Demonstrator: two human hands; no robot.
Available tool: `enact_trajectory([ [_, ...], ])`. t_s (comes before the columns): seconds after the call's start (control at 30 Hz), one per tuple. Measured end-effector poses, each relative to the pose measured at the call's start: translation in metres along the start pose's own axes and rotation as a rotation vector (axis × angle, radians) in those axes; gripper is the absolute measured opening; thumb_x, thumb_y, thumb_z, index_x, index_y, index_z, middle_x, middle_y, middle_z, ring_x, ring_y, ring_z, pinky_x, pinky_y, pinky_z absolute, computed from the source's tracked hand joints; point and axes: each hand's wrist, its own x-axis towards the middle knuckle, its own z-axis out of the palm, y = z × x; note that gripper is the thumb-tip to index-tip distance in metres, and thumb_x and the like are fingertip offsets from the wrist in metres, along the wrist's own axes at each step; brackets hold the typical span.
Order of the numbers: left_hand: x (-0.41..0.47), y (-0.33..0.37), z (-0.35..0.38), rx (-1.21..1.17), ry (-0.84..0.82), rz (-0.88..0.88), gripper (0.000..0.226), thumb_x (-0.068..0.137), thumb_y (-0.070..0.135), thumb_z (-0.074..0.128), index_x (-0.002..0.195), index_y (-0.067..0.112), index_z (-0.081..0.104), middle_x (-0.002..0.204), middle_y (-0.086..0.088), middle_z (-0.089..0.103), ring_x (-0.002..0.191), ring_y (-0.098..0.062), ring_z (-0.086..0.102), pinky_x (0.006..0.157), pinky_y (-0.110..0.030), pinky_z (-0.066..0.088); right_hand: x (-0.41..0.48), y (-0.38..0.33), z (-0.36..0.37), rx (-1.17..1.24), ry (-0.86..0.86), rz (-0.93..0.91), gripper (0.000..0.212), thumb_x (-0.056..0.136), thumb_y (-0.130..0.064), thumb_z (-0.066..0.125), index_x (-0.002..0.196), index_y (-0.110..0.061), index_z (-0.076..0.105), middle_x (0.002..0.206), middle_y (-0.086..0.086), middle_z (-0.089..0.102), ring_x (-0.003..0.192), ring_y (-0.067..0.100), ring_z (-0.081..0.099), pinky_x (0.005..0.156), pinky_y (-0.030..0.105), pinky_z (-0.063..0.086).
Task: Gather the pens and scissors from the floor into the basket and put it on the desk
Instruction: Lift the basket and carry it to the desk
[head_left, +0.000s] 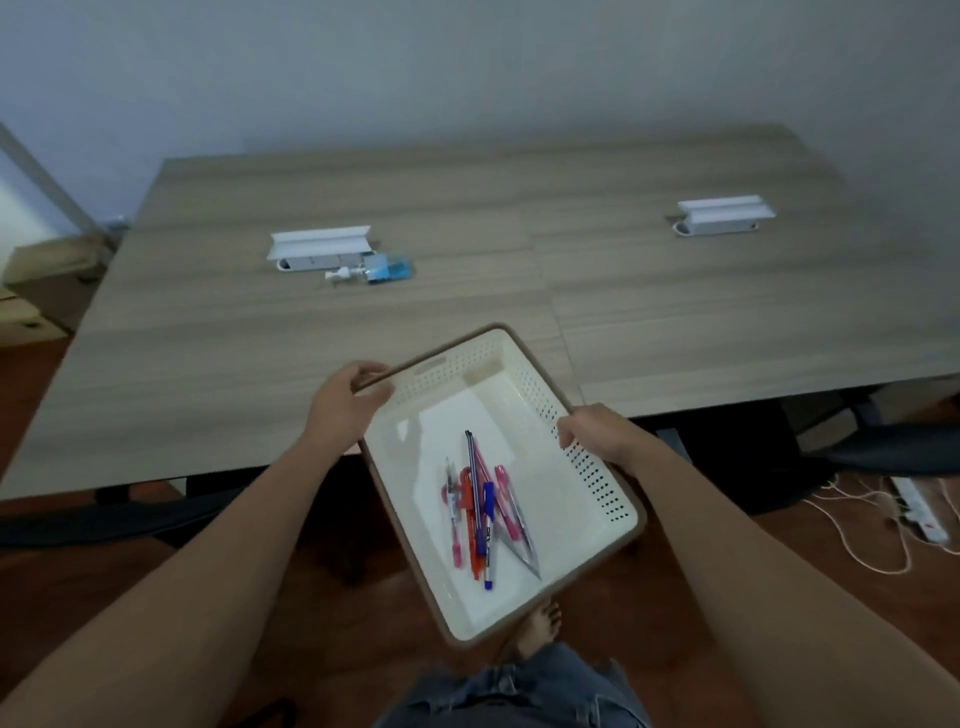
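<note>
I hold a cream basket (587, 467) with a brown rim and perforated walls, tilted, in the air at the desk's near edge. My left hand (345, 402) grips its far left rim. My right hand (600, 431) grips its right wall. Inside lie several pens (485, 525), pink, red and blue, bunched together near the middle. Grey scissors (519, 545) with a pink handle lie among them, blades pointing toward me. The wooden desk (415, 312) spreads out in front, and the basket's far end hangs over its edge.
Two white cable boxes (319, 249) (724, 214) sit on the desk, with a blue spray bottle (374, 271) lying by the left one. A power strip with cords (919, 514) lies on the floor at right. My bare foot (540, 629) stands below the basket.
</note>
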Motion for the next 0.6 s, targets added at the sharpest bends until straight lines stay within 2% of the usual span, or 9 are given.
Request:
enact_trajectory([
  [0.03, 0.007, 0.005, -0.002, 0.062, -0.017, 0.001, 0.011, 0.092, 0.028, 0.083, 0.101, 0.023, 0.079, 0.093, -0.002, 0.076, 0.086, -0.017, 0.068, 0.079, -0.030, 0.050, 0.008, -0.006, -0.008, -0.035, -0.016, -0.016, 0.022, 0.083, -0.020, 0.065, 0.095, -0.004, 0.075, 0.103, 0.016, 0.079, 0.092, 0.034, 0.077, 0.072, 0.034, 0.052],
  [0.07, 0.013, 0.010, -0.002, 0.090, -0.022, 0.003, 0.012, 0.090, 0.032, 0.084, 0.093, 0.021, 0.081, 0.084, -0.003, 0.076, 0.076, -0.016, 0.065, 0.071, -0.029, 0.046, 0.017, -0.015, -0.018, -0.078, -0.031, -0.033, 0.018, 0.082, -0.020, 0.065, 0.089, -0.006, 0.073, 0.102, 0.016, 0.078, 0.087, 0.032, 0.075, 0.071, 0.035, 0.052],
  [0.17, 0.024, 0.021, -0.003, 0.102, 0.027, 0.010, 0.024, 0.088, 0.038, 0.086, 0.091, 0.014, 0.085, 0.080, -0.008, 0.079, 0.070, -0.015, 0.063, 0.064, -0.030, 0.043, 0.040, -0.033, -0.038, -0.107, -0.047, -0.079, 0.015, 0.080, -0.021, 0.066, 0.088, -0.011, 0.074, 0.103, 0.016, 0.078, 0.085, 0.031, 0.074, 0.074, 0.038, 0.057],
  [0.27, 0.033, 0.027, 0.000, 0.201, 0.089, 0.060, 0.025, 0.093, 0.041, 0.079, 0.094, 0.016, 0.084, 0.079, -0.006, 0.078, 0.073, -0.020, 0.069, 0.066, -0.031, 0.045, 0.060, -0.052, -0.054, -0.090, -0.049, -0.144, 0.021, 0.086, -0.023, 0.068, 0.101, -0.020, 0.082, 0.102, 0.009, 0.082, 0.088, 0.028, 0.079, 0.082, 0.037, 0.062],
  [0.37, 0.045, 0.025, 0.000, 0.309, 0.164, 0.069, 0.024, 0.096, 0.042, 0.072, 0.098, 0.019, 0.082, 0.086, -0.003, 0.079, 0.086, -0.026, 0.073, 0.078, -0.037, 0.054, 0.078, -0.068, -0.066, -0.100, -0.056, -0.220, 0.026, 0.095, -0.032, 0.067, 0.115, -0.026, 0.083, 0.101, -0.001, 0.084, 0.090, 0.020, 0.081, 0.089, 0.035, 0.063],
  [0.43, 0.056, 0.025, 0.002, 0.330, 0.210, 0.062, 0.022, 0.098, 0.039, 0.071, 0.100, 0.019, 0.081, 0.089, -0.004, 0.078, 0.090, -0.030, 0.073, 0.081, -0.039, 0.056, 0.092, -0.079, -0.077, -0.125, -0.068, -0.246, 0.027, 0.098, -0.038, 0.067, 0.117, -0.028, 0.081, 0.101, -0.004, 0.084, 0.090, 0.018, 0.082, 0.087, 0.034, 0.063],
  [0.6, 0.090, 0.024, 0.002, 0.364, 0.263, -0.028, 0.018, 0.101, 0.033, 0.068, 0.099, 0.017, 0.078, 0.081, -0.002, 0.070, 0.088, -0.031, 0.071, 0.073, -0.032, 0.044, 0.127, -0.097, -0.097, -0.236, -0.017, -0.265, 0.032, 0.099, -0.046, 0.067, 0.108, -0.019, 0.083, 0.099, 0.001, 0.082, 0.092, 0.021, 0.079, 0.074, 0.029, 0.054],
])
